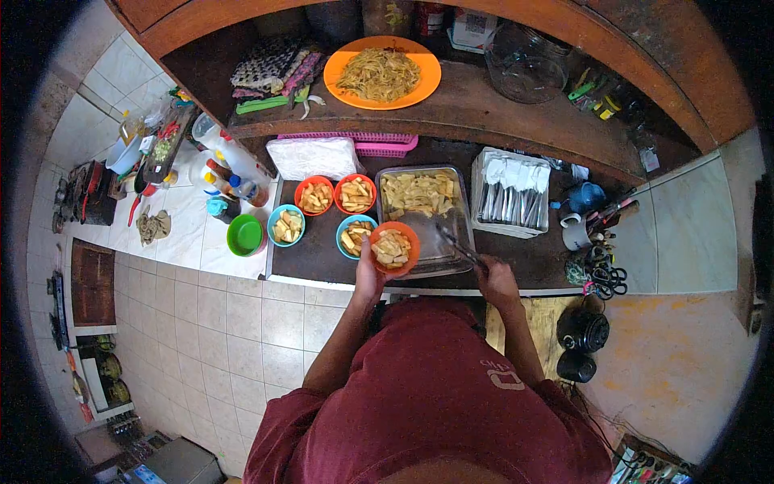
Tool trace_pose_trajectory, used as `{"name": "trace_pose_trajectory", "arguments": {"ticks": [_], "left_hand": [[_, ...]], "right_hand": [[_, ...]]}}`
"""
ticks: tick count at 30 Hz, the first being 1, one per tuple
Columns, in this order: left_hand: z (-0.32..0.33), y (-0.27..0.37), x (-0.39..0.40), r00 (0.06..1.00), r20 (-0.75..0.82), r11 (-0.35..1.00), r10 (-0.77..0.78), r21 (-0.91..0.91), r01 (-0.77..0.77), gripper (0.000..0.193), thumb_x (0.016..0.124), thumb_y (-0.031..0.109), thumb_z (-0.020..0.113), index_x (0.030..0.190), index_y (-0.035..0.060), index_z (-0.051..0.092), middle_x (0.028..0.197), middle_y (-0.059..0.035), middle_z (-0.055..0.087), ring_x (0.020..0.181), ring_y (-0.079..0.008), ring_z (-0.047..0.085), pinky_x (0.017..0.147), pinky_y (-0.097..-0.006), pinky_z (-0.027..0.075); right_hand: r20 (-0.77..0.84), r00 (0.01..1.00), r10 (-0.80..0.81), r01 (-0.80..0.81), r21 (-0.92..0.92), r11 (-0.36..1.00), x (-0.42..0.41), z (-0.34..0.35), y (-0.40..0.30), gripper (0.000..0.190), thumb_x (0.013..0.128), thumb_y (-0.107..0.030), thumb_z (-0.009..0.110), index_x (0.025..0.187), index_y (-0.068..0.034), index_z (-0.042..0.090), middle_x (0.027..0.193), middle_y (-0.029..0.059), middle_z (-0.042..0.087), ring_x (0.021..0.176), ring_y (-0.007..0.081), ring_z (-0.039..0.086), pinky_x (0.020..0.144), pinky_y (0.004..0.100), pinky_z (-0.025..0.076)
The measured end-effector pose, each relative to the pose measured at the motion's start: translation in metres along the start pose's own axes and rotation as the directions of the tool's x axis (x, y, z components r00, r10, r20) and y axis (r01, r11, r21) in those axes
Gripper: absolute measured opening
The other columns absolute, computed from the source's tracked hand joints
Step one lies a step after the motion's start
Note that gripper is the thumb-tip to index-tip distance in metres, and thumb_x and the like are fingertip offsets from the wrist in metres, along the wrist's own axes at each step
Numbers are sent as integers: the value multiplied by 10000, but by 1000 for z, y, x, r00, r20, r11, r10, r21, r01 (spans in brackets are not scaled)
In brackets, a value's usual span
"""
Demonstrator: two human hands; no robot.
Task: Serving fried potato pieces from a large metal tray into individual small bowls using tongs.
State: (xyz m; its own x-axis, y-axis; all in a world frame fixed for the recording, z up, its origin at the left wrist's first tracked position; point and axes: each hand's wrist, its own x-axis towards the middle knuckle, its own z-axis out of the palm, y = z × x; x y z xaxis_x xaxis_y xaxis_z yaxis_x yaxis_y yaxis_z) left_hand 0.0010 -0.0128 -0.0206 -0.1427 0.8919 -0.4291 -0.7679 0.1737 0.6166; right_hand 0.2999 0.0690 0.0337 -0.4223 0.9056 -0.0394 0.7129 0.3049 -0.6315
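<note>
My left hand [367, 279] holds an orange cup [413, 241] filled with pale cut pieces of food, perhaps fried cassava or potato. In my right hand [499, 282] is a pair of tongs [458, 245], blurred at the tips, over the bare near part of a clear rectangular tray [423, 266]. More of the cut pieces [417, 192] lie in the tray's far half. Left of the held cup stand two blue cups [340, 248] [271, 232] and two red-orange cups [296, 192] [374, 192], each filled with similar pieces.
Stacked green cups [246, 235] stand left on white tile near several bottles [247, 189]. A cutlery holder [511, 230] is right of the tray, a mug [574, 233] beyond it. White packaging [313, 158] lies behind the cups. The shelf above bears noodles on an orange plate [332, 75].
</note>
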Motion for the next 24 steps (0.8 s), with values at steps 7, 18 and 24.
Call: {"name": "trace_pose_trajectory", "arguments": {"ticks": [7, 18, 24], "left_hand": [[0, -6, 16, 999, 32, 999, -7, 44, 5, 802, 1052, 693, 235, 1518, 61, 399, 1430, -163, 573, 1274, -300, 623, 958, -471, 601], [15, 7, 19, 996, 74, 996, -47, 77, 41, 802, 1060, 682, 195, 1519, 56, 399, 1423, -178, 576, 1294, -316, 606, 1008, -513, 571], [21, 12, 17, 992, 107, 995, -71, 75, 63, 806, 1061, 678, 173, 1534, 60, 381, 1449, -184, 553, 1302, -328, 598, 1028, -507, 557]], "right_hand": [[-50, 993, 102, -104, -36, 994, 19, 12, -2, 214, 930, -130, 662, 1064, 35, 683, 970, 289, 701, 953, 512, 657, 818, 531, 532], [212, 871, 444, -491, 312, 814, 7, 3, 8, 324, 1030, -265, 633, 1029, 57, 669, 813, 137, 669, 683, 243, 608, 616, 362, 483], [524, 739, 424, -605, 792, 76, 16, -1, 6, 281, 1076, -242, 580, 1087, 33, 637, 871, 42, 607, 643, 91, 485, 529, 220, 376]]}}
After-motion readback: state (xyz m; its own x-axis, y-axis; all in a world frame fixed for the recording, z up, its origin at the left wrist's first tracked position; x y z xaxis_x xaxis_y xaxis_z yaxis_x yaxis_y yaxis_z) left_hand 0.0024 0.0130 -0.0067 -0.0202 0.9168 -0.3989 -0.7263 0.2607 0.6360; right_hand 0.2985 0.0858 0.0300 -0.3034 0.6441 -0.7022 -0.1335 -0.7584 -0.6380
